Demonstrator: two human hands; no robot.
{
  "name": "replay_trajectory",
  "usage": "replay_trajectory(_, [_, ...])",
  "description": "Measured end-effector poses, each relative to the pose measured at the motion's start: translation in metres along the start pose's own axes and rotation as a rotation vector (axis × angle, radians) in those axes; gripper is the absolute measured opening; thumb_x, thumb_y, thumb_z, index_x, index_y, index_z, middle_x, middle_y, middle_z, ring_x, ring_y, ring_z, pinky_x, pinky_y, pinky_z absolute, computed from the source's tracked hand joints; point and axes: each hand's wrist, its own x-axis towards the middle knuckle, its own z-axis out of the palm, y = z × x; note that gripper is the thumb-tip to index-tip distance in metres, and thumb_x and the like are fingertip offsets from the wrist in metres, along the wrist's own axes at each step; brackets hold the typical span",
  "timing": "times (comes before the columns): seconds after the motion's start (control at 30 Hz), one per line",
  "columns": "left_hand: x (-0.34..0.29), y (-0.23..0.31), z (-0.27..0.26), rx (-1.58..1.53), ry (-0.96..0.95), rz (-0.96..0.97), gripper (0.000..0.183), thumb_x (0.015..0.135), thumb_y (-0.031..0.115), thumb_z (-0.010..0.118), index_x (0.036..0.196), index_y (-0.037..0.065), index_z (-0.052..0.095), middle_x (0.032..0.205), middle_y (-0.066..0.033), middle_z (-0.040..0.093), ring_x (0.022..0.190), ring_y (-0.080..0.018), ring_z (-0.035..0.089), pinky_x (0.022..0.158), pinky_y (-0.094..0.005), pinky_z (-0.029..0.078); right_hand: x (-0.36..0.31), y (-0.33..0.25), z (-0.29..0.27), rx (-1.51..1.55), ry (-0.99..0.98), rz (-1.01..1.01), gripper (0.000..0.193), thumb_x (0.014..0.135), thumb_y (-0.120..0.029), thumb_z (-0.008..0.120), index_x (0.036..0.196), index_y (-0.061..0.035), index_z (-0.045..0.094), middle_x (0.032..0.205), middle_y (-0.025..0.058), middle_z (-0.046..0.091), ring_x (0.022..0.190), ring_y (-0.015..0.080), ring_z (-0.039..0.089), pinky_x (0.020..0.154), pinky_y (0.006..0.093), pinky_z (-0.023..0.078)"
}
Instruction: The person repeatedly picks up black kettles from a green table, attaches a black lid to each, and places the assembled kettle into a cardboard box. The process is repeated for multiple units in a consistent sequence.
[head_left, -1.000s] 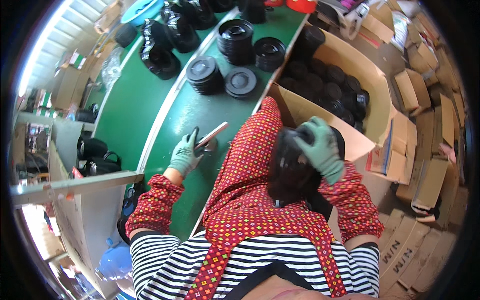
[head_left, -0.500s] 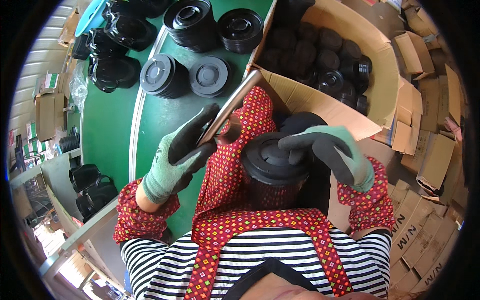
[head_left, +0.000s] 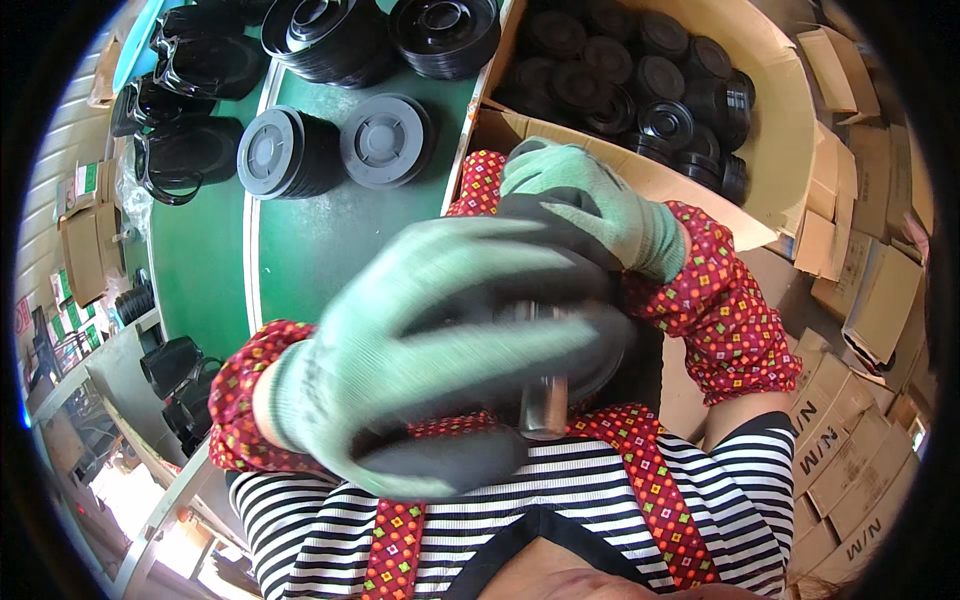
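My left hand point(head_left: 430, 340), in a green and black glove, is smeared by motion over my lap. Its fingers stretch across a shiny brownish metal bar point(head_left: 545, 405), which shows below and between them; the glove hides the grip. My right hand point(head_left: 600, 205), gloved alike, is farther off with its fingers curled down at the far side of a dark round container point(head_left: 610, 345). Mostly covered by both hands, this container sits against my red patterned apron. What the right fingers close on is hidden.
On the green table point(head_left: 330, 240) stand stacks of black round lids point(head_left: 388, 140) and several glossy black jugs point(head_left: 190, 150). A big open carton point(head_left: 640, 165) of black round parts is at the far right. Flattened cartons point(head_left: 850, 440) lie at the right.
My left hand has swung right with the metal bar, from beside the container to over it. The right hand has moved from the container's lid top to its far side.
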Motion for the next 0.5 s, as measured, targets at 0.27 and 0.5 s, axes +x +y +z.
replay_trajectory(0.27, [0.053,0.017,0.104,0.445,0.039,-0.092,0.034,0.084,0.029,0.069,0.11,0.006,0.07,0.101,-0.01,0.065,0.094,-0.0297,0.064,0.079,-0.0454,0.05,0.017,-0.009,0.021,0.824,-0.126,0.343,0.021,0.095,-0.021,0.072,0.095,-0.0001,0.073,0.125,0.0165,0.066,0.12,0.026,0.059,0.106,0.0406,0.044])
replay_trajectory(0.5, [0.059,0.021,0.106,0.49,-0.112,-0.177,0.035,0.088,0.035,0.072,0.111,0.009,0.067,0.103,-0.0101,0.064,0.094,-0.0295,0.065,0.08,-0.0459,0.051,0.034,-0.028,0.024,1.002,-0.132,0.234,0.027,0.098,-0.025,0.068,0.096,0.0,0.076,0.136,0.0191,0.065,0.148,0.035,0.043,0.122,0.0498,0.03])
